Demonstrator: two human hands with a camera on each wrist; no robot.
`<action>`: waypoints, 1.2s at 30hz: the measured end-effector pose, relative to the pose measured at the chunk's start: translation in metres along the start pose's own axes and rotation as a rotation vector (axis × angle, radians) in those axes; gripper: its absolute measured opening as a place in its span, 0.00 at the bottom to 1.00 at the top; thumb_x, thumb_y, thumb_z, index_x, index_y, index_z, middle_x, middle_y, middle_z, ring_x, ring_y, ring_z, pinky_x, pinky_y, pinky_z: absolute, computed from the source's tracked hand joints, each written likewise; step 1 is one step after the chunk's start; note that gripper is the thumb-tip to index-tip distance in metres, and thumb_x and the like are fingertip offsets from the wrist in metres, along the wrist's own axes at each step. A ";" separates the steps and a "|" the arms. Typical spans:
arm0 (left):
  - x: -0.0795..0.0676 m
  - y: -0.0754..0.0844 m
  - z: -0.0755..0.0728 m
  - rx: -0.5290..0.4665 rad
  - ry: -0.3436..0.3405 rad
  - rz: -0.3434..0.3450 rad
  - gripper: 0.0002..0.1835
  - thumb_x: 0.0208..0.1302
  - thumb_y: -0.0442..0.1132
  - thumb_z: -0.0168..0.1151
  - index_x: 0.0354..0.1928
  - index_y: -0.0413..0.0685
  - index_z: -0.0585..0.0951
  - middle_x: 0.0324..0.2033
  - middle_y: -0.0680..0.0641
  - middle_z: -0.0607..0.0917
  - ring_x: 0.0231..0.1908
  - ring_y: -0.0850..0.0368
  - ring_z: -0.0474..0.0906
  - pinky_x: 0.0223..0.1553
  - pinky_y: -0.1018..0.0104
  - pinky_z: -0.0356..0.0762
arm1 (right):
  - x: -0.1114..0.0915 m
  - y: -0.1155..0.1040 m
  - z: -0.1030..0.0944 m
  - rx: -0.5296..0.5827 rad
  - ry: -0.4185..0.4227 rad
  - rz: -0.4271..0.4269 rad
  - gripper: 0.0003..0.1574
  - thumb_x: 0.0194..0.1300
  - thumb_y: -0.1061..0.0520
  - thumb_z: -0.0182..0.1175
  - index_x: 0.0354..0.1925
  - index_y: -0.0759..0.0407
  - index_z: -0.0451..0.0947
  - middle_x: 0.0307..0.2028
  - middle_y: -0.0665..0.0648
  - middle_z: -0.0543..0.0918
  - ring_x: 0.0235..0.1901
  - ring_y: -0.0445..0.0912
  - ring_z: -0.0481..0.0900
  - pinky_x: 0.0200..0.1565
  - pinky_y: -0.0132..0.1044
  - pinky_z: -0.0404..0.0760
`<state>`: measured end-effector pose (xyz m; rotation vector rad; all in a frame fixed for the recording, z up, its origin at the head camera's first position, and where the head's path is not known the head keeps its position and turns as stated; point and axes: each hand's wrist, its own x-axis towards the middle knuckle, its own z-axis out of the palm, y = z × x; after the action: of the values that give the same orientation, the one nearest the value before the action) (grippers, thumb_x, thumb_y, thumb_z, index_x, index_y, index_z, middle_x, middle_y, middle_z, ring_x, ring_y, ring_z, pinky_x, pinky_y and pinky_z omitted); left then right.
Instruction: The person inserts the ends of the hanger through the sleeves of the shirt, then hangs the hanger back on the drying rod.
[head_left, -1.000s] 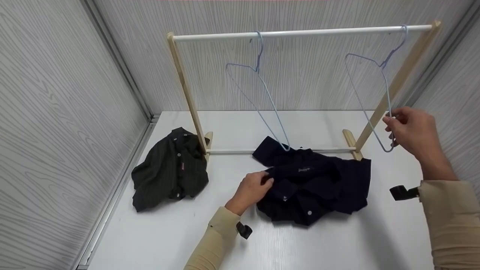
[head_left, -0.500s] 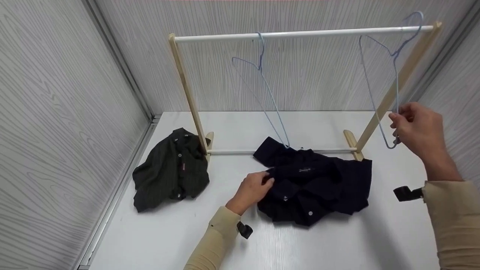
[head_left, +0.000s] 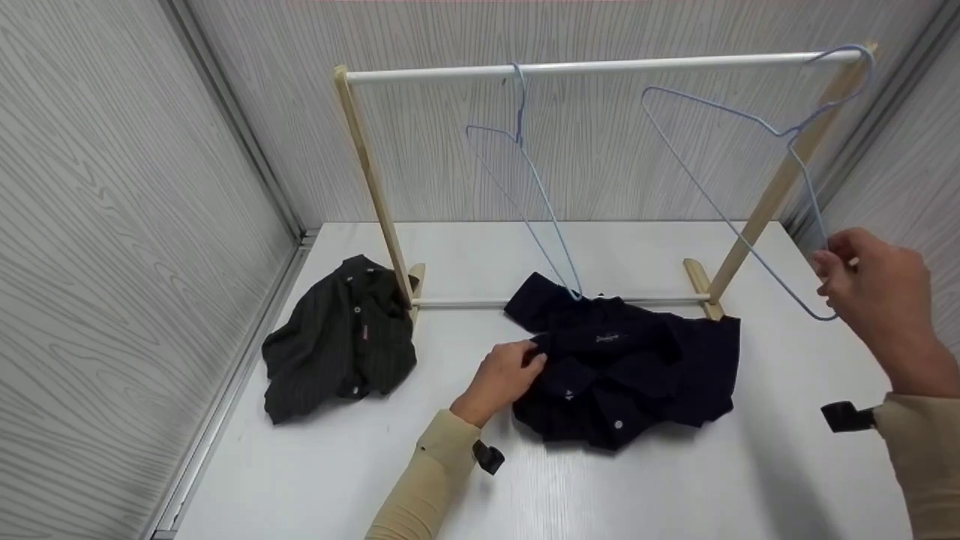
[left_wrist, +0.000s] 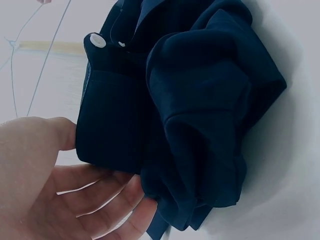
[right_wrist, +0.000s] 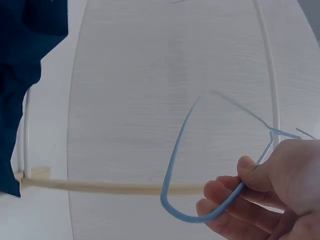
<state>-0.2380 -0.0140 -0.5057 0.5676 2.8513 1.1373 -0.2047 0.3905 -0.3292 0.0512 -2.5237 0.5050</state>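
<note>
My left hand (head_left: 501, 379) pinches the left edge of a crumpled navy shirt (head_left: 637, 367) lying on the table. In the left wrist view, the thumb and fingers close round a dark band of the shirt (left_wrist: 112, 120) near a white button; some fingertips are hidden beneath it. My right hand (head_left: 881, 289) grips a light blue wire hanger (head_left: 716, 195) by its lower right corner. Its hook overlaps the right end of the rack's white rail. The right wrist view shows thumb and fingers pinching the hanger wire (right_wrist: 172, 160).
A rack with a white rail (head_left: 645, 66) and wooden posts stands at the back. A second blue hanger (head_left: 547, 202) hangs from it, its lower corner overlapping the navy shirt. On the left, a dark green shirt (head_left: 337, 345) lies beside the rack's foot. Patterned walls enclose the table (head_left: 315, 465).
My right hand has raised the hanger's hook over the rail, then moved right and nearer, turning the hanger broader to view. The left hand keeps its place on the navy shirt.
</note>
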 end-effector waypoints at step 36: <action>0.016 0.010 -0.015 -0.162 0.055 0.007 0.18 0.74 0.48 0.53 0.52 0.46 0.84 0.45 0.48 0.88 0.44 0.57 0.83 0.49 0.64 0.80 | -0.034 0.052 0.009 -0.203 0.090 -0.273 0.12 0.63 0.78 0.55 0.45 0.71 0.76 0.37 0.76 0.83 0.25 0.68 0.80 0.18 0.44 0.70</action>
<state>-0.2517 -0.0121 -0.4865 0.5457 2.7676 1.3897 -0.1882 0.4338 -0.3717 0.2858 -2.4160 0.1376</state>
